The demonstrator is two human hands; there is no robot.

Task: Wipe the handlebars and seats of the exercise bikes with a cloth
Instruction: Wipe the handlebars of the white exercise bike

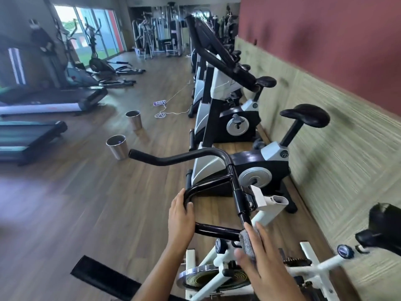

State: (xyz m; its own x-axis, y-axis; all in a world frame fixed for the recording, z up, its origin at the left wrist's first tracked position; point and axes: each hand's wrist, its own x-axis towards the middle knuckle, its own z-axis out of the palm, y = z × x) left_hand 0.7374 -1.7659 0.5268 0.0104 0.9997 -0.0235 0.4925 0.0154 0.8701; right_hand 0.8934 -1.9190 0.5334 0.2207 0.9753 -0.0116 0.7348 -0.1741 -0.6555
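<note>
The nearest exercise bike has a white frame point(269, 213) and black handlebars point(188, 156). My left hand point(181, 218) grips the curved front loop of the handlebars. My right hand point(258, 255) holds a grey cloth point(247, 242) wrapped round the handlebar's right bar, thumb and fingers curled about it. This bike's black seat point(382, 227) shows at the right edge. More bikes stand in a row beyond, the closest with a black seat point(306, 115) and another seat point(265, 81) behind it.
Two steel bins point(117, 146) point(134, 119) stand on the wooden floor to the left. A power strip with a white cable point(160, 103) lies beyond them. Treadmills point(32, 135) and ellipticals line the left side. A wall point(325, 83) runs close along the right.
</note>
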